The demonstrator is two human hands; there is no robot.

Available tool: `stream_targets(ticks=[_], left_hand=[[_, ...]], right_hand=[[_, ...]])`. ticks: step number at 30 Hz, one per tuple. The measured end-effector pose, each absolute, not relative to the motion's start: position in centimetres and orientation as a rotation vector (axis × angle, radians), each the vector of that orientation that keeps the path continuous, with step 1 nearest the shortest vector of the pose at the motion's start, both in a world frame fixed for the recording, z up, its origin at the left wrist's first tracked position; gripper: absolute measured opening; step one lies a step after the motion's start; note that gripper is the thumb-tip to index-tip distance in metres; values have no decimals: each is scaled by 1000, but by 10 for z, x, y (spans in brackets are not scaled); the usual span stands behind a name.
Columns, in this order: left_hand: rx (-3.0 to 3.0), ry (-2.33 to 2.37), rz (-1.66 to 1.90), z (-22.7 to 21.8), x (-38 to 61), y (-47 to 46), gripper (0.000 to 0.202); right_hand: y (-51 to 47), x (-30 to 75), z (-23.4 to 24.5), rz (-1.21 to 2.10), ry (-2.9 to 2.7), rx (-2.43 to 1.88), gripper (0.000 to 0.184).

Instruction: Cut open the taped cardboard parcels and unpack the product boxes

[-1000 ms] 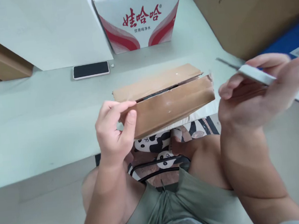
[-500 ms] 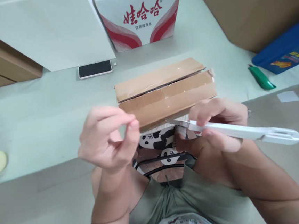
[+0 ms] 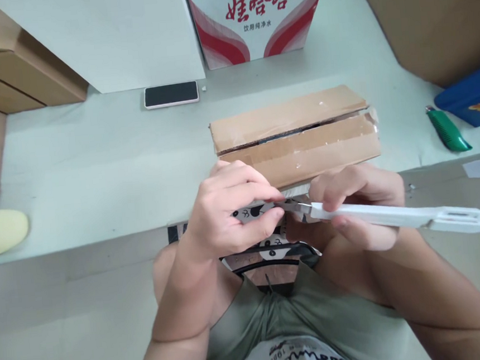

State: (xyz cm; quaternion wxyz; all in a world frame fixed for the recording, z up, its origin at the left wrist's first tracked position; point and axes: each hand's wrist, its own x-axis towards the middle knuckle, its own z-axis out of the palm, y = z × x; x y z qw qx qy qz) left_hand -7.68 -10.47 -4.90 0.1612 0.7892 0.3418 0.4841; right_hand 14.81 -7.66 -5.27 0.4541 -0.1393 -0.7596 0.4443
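A white-handled utility knife (image 3: 394, 216) lies across my right hand (image 3: 362, 205), whose thumb and fingers are closed round the handle. Its metal blade points left, above my lap. My left hand (image 3: 236, 208) has brought thumb and forefinger together at the blade tip, one on each side of it. Whether something small is between those fingertips is too fine to make out. Just beyond both hands, a brown cardboard box (image 3: 305, 154) sits at the table's front edge. A dark gap runs between its top flaps, and clear tape shines on the cardboard.
Behind the box are a phone (image 3: 171, 94), a white panel (image 3: 114, 40) and a red-and-white water carton (image 3: 260, 27). A green cutter (image 3: 448, 129) lies right, by a blue box (image 3: 476, 95). Cardboard boxes (image 3: 24, 70) stand left, near a pale yellow object (image 3: 0, 230).
My left hand has moved right, from a pinch in the air to the blade tip. The knife stays in my right hand. The view has shifted, so the table things appear displaced.
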Motion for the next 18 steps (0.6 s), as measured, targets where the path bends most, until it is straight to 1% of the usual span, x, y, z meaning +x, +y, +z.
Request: stream_targets(ticks=[6,11,15,18], left_hand=[[2169,865,1188,-40,-87,-107,13],[2169,856,1220,-40,-90,-107,32],[2176,861,1305,-42,-88,-107,33],[2133,863,1377,-46,-89,-106,31]], right_hand=[[-76,147,-52,1134,-1884,-293,7],[-76,145,-60,1340,-1720,-290,4],[-77,140,-66,1517,-1593,-281,6],[-79,136,-67,1585,-1520,-268,8]])
